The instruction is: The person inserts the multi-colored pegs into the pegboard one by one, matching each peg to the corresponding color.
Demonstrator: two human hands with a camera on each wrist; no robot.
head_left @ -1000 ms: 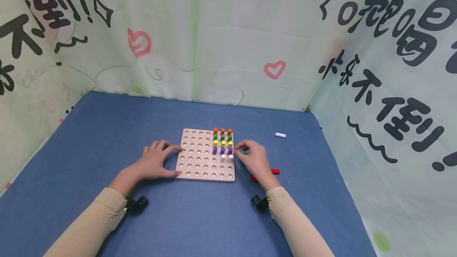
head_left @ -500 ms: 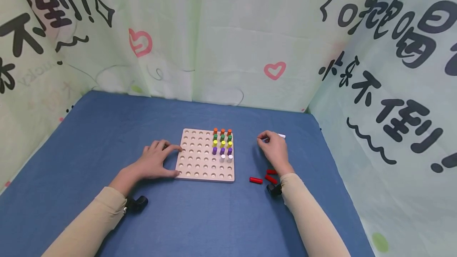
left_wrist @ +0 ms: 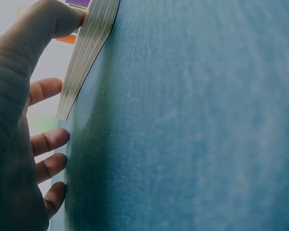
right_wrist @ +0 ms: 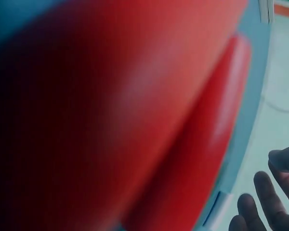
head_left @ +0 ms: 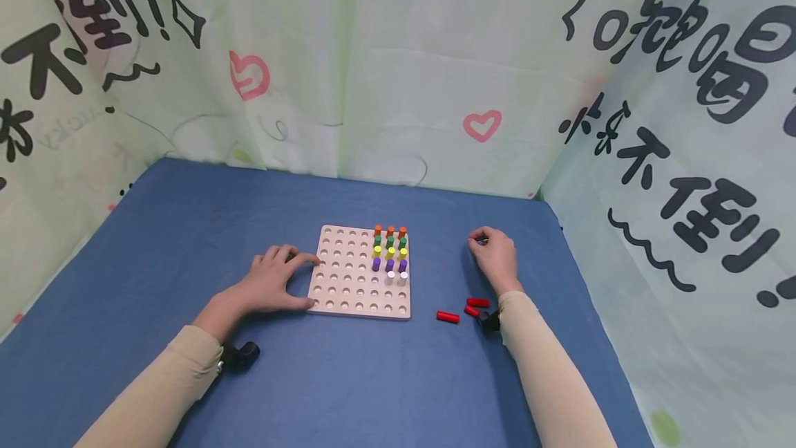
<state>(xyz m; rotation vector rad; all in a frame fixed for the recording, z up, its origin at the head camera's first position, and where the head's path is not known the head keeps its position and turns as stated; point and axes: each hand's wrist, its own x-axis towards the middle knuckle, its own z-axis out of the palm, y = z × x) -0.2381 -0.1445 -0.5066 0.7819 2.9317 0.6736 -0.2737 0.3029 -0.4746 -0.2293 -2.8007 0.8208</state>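
A pale wooden pegboard (head_left: 342, 306) lies on the blue cloth, with several pegs standing upright in its right-hand columns: orange, green, yellow, purple and white. My left hand (head_left: 264, 285) spreads its thumb and index finger against the board's left edge; the left wrist view shows them touching its side (left_wrist: 94, 38). To the right of the board, my right hand (head_left: 495, 258) is low over the cloth, its thumb and index finger near each other. A loose white peg (right_wrist: 219, 210) lies just by those fingers in the right wrist view, mostly hidden by the hand in the head view.
Three red pegs lie loose between the board and the right wrist, one (head_left: 448, 316) apart and two (head_left: 477, 303) close together. A black wrist camera (head_left: 490, 321) sits right beside them. Printed curtains (head_left: 385, 88) enclose the table's back and sides.
My right hand has moved from the board's right edge rightward to the loose white peg, uncovering the red pegs. The left hand and the board have stayed in place.
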